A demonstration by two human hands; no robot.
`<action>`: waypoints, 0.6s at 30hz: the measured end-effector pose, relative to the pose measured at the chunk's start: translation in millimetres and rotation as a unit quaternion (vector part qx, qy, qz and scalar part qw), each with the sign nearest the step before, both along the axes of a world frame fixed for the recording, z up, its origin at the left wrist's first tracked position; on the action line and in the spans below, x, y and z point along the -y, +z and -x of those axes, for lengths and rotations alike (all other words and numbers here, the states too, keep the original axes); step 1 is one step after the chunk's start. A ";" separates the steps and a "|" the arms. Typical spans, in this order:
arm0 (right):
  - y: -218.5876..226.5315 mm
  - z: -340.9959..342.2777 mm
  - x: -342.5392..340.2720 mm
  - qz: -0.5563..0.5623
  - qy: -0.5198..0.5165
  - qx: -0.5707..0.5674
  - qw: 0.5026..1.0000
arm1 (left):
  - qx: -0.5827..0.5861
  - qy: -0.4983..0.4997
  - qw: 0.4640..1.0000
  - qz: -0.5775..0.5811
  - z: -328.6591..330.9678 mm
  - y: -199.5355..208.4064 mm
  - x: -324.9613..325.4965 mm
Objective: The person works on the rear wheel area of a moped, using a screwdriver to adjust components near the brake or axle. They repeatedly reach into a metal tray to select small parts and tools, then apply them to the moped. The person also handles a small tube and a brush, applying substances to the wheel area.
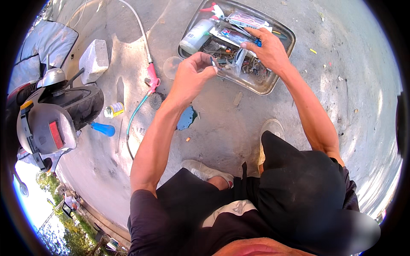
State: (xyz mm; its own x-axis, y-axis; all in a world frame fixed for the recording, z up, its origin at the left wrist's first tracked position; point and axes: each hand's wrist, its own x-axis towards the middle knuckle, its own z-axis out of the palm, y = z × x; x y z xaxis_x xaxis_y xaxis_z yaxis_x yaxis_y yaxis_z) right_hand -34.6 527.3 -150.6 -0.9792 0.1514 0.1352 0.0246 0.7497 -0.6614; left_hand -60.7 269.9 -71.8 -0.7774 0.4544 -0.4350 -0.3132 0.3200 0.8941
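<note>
Over a shallow metal tray [292,40] at one o'clock on sun-dappled ground, I work from afar through two bare hands. The left hand [190,80], just shy of twelve o'clock, has thumb and fingertips drawn nearly together on a small pale piece [214,62], poised at about seven o'clock of the tray, by its near rim. The right hand [271,50], toward one o'clock, is half curled, thumb and forefinger parted over a blue grip [258,42]; whether it has hold of that, I cannot tell, since the fingers hide the contact. Just below the right thumb, a clear plastic bag [238,64] lies over loose hardware [253,69], with a spray bottle [197,36] on its side toward ten o'clock in the tray. I judge the pale piece light, stiff and easily dropped, best pinched across its middle with the fingertips. The bag should prove soft and slippery, safer taken by a gathered edge, while the blue grip looks firm and is best held along its length. (A red air gun [152,77] lies on the ground at ten o'clock, its hose curving away, and a yellow can [114,110] stands out nearer nine.)
</note>
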 end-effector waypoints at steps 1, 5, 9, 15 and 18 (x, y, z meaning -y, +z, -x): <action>14.0 -6.4 -1.3 -0.022 -0.020 -0.022 0.999 | 0.001 -0.016 1.000 0.010 -1.4 10.4 5.1; 74.1 -26.0 36.5 0.265 0.048 0.055 0.962 | 0.031 -0.083 0.996 0.027 -1.4 55.4 34.2; 106.1 -42.3 77.5 0.424 0.166 0.122 0.882 | 0.049 -0.132 0.989 0.042 -8.1 83.4 52.6; 103.5 -51.0 94.4 0.459 0.207 0.184 0.844 | 0.061 -0.113 0.992 0.011 -26.2 87.9 79.4; 106.0 -55.4 100.2 0.482 0.205 0.204 0.827 | 0.064 -0.100 0.992 -0.051 -35.6 76.4 86.3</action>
State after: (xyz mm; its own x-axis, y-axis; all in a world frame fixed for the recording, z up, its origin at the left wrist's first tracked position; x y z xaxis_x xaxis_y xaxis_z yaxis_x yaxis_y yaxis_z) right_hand 20.8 427.1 -44.7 -0.9093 -0.3601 -0.2084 0.2668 -0.1203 -0.9562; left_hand -25.0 183.6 4.6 -0.6094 0.6401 -0.4679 -0.3654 0.2970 0.8822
